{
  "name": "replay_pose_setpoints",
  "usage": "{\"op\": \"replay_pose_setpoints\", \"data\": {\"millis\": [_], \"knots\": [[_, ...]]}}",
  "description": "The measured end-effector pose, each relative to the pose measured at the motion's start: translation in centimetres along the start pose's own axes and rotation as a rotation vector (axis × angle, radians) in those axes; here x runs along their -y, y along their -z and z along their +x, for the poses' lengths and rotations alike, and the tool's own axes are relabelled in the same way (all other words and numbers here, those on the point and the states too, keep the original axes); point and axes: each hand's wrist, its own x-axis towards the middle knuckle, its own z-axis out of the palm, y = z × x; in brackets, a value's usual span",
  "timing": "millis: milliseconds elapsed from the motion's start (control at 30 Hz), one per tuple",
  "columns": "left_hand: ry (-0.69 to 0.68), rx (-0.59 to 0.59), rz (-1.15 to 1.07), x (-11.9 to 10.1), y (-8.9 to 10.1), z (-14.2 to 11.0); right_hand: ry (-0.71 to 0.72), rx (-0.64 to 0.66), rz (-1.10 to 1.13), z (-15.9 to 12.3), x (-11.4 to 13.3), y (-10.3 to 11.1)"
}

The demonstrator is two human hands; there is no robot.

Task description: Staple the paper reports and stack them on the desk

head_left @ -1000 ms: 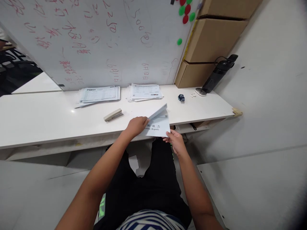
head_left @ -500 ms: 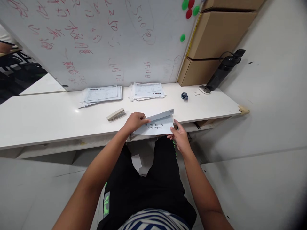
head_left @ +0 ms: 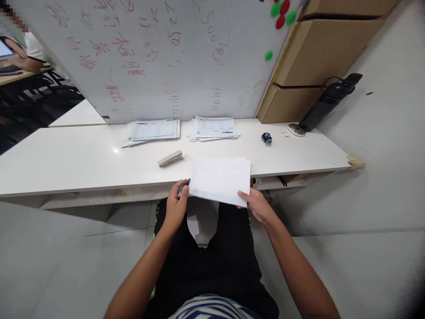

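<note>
A blank white sheaf of paper (head_left: 221, 177) is held level above the desk's front edge and my lap. My right hand (head_left: 257, 204) pinches its lower right corner, thumb on top and fingers underneath. Beside the sheaf's left edge is my left hand (head_left: 176, 206), thumb and fingers apart; whether the fingertips touch the paper is hard to tell. Beyond, on the desk, lies a beige stapler (head_left: 170, 158). Behind it are two stacks of printed forms, a left stack (head_left: 152, 130) and a right stack (head_left: 214, 128).
Against the whiteboard (head_left: 186, 66), the white desk (head_left: 83, 159) carries a dark blue small object (head_left: 266, 138), white earbuds (head_left: 284, 134), a mouse (head_left: 296, 129) and a black bottle (head_left: 327, 104). Cardboard boxes (head_left: 335, 53) are piled at right. Another person's arm (head_left: 26, 62) shows far left.
The paper has turned from its printed "Testing Report" face to a blank face. My left hand has left the top edge for the left side. The view has shifted slightly left.
</note>
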Motion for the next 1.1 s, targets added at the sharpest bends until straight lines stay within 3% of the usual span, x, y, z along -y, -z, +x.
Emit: {"op": "replay_pose_setpoints", "data": {"millis": [33,100,200,267,333,433,500,567,633,733,833,933,1100], "knots": [[0.16,-0.024,-0.131,0.4,0.1,-1.0,0.008,0.046,-0.044,-0.5,-0.5,0.3],[0.399,0.092,-0.365,0.8,0.2,-2.3,0.017,0.134,-0.156,-1.3,-1.2,0.9],[0.53,0.344,-0.524,0.0,0.6,-2.5,-0.005,0.236,-0.352,-1.6,-0.6,1.2],[0.491,0.4,-0.477,-1.8,1.3,-1.5,-0.015,0.279,-0.454,-1.3,1.3,1.0],[0.359,0.374,-0.387,-4.5,2.0,0.0,0.059,0.282,-0.504,-0.8,4.4,0.4],[0.089,0.294,-0.3,-8.2,2.6,3.2,0.361,0.132,-0.454,0.4,9.3,-0.9],[-0.048,0.258,-0.271,-9.1,2.2,5.5,0.542,-0.019,-0.394,1.5,11.2,-2.1],[-0.093,0.227,-0.242,-8.3,1.0,7.4,0.594,-0.112,-0.362,3.0,11.2,-3.3],[-0.071,0.193,-0.192,-6.2,-0.6,8.3,0.535,-0.172,-0.349,4.5,9.5,-4.4],[-0.013,0.155,-0.014,-3.2,-2.9,8.3,0.439,-0.291,-0.359,6.2,6.0,-5.5],[-0.047,0.153,0.095,-2.2,-3.9,8.1,0.424,-0.364,-0.386,6.8,4.2,-5.8],[-0.047,0.224,0.153,-2.9,-3.3,8.3,0.403,-0.368,-0.396,6.4,4.7,-5.2],[0.002,0.382,0.045,-4.2,0.0,7.5,0.313,-0.248,-0.401,4.1,5.7,-2.8]]}}
